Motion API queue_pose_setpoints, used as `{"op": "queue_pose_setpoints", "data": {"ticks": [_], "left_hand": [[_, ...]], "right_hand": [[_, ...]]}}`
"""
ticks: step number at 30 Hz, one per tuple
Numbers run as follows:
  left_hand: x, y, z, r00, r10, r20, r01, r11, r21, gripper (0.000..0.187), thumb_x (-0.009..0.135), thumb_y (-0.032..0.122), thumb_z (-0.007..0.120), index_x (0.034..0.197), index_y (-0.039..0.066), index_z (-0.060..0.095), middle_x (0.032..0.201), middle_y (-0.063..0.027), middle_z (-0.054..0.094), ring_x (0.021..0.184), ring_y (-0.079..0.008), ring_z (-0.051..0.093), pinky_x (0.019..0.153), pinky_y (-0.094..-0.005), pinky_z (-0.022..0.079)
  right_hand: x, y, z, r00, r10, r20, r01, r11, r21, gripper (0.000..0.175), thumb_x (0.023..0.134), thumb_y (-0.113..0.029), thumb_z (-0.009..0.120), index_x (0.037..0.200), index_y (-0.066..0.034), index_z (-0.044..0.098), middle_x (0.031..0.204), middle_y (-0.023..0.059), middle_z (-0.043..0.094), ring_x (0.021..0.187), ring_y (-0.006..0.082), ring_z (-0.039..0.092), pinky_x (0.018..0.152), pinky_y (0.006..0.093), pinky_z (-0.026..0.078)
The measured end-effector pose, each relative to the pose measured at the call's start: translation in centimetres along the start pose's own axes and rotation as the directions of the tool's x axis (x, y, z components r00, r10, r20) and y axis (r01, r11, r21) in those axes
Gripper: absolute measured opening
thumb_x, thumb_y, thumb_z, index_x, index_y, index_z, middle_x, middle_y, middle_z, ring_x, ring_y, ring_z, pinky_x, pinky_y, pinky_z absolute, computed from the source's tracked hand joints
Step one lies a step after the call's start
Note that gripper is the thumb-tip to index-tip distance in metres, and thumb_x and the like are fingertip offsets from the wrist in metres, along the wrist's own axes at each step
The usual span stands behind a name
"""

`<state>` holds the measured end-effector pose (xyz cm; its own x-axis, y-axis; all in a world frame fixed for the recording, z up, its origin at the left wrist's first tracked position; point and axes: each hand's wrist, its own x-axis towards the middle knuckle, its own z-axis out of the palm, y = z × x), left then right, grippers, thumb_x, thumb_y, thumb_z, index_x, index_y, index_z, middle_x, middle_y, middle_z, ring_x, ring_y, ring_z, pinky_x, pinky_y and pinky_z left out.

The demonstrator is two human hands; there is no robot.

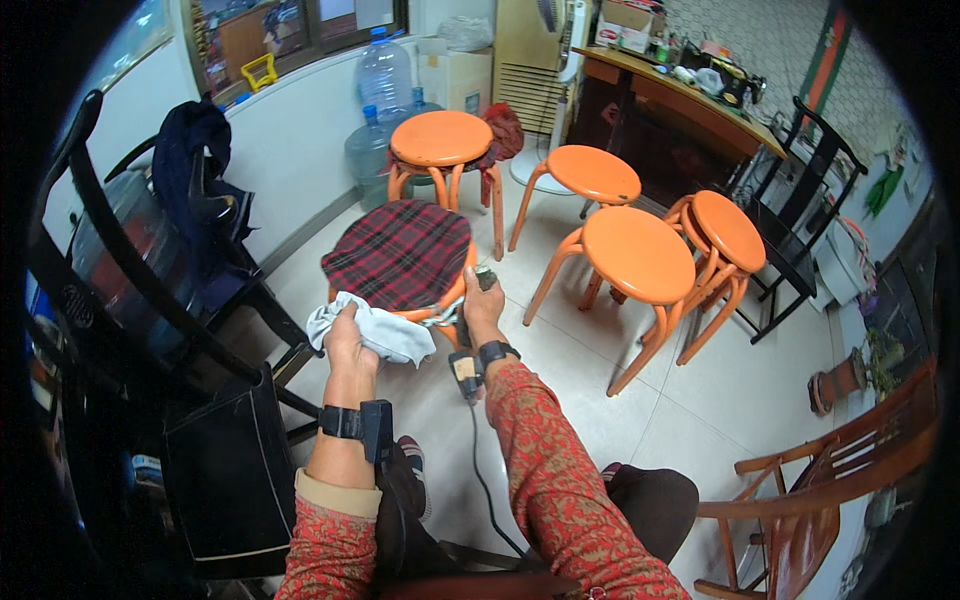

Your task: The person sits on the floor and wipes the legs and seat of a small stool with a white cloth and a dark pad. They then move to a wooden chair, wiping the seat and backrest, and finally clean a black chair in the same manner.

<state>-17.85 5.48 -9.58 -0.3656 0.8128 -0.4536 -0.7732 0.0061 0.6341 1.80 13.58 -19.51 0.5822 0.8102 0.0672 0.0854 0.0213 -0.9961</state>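
My left hand [346,341] grips a pale blue-white cloth [386,334], bunched at one end and hanging loose at the other. Just beyond it stands an orange stool [457,289], its seat covered by a dark red and black plaid cloth [401,251]. My right hand [482,301] is closed around a small dark object [486,278] with a pale top, close to the stool's right edge; what it is cannot be made out. Between the hands, a whitish strip [448,313] shows below the seat edge. Both wrists wear black straps with small boxes.
Several orange stools [637,255] stand ahead and to the right, one [441,139] behind the plaid-covered one. Black wooden chairs [225,480] crowd the left. A brown wooden chair [810,510] is at lower right. Water bottles [384,71] line the wall near a cluttered desk [675,86].
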Motion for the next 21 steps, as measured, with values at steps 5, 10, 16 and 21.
{"op": "queue_pose_setpoints", "data": {"ticks": [5, 10, 16, 21], "left_hand": [[0.0, -0.9, 0.8, 0.997, -0.025, 0.070, 0.028, 0.999, -0.036, 0.031, 0.096, 0.014, 0.058, 0.124, 0.003, 0.054, 0.115, -0.0162, 0.066, 0.099, -0.0361, 0.068, 0.085, -0.0519, 0.057], [-0.8, -1.7, 2.0, 0.986, -0.108, 0.130, 0.112, 0.993, -0.026, 0.032, 0.096, 0.016, 0.058, 0.125, 0.004, 0.054, 0.113, -0.0166, 0.067, 0.098, -0.0374, 0.068, 0.087, -0.0533, 0.057], [-3.2, -4.3, 2.6, 0.904, -0.322, 0.281, 0.326, 0.945, 0.034, 0.027, 0.099, 0.015, 0.054, 0.123, 0.002, 0.055, 0.114, -0.0164, 0.066, 0.103, -0.0323, 0.066, 0.089, -0.0492, 0.056], [-6.0, -8.2, 3.5, 0.791, -0.481, 0.378, 0.432, 0.877, 0.211, 0.020, 0.096, 0.010, 0.059, 0.115, 0.003, 0.058, 0.107, -0.0157, 0.068, 0.094, -0.0313, 0.069, 0.090, -0.0479, 0.057]], "right_hand": [[0.4, 0.2, -3.1, 0.971, 0.231, -0.057, -0.215, 0.954, 0.207, 0.038, 0.080, -0.028, 0.081, 0.101, 0.0022, 0.069, 0.097, 0.0150, 0.073, 0.087, 0.0244, 0.069, 0.082, 0.0365, 0.053], [3.6, -3.1, -13.1, 0.951, 0.288, 0.109, -0.308, 0.900, 0.309, 0.050, 0.076, -0.017, 0.085, 0.117, 0.0027, 0.064, 0.110, 0.0121, 0.069, 0.097, 0.0216, 0.067, 0.087, 0.0363, 0.054], [9.4, -6.5, -29.2, 0.963, -0.007, -0.268, 0.114, 0.917, 0.383, 0.049, 0.081, -0.013, 0.080, 0.122, 0.0027, 0.059, 0.114, 0.0113, 0.066, 0.097, 0.0221, 0.066, 0.085, 0.0373, 0.054], [11.8, -2.0, -35.8, 0.832, 0.135, -0.539, 0.014, 0.965, 0.263, 0.042, 0.085, -0.023, 0.076, 0.114, 0.0056, 0.067, 0.106, 0.0132, 0.070, 0.089, 0.0250, 0.068, 0.079, 0.0393, 0.056]]}}
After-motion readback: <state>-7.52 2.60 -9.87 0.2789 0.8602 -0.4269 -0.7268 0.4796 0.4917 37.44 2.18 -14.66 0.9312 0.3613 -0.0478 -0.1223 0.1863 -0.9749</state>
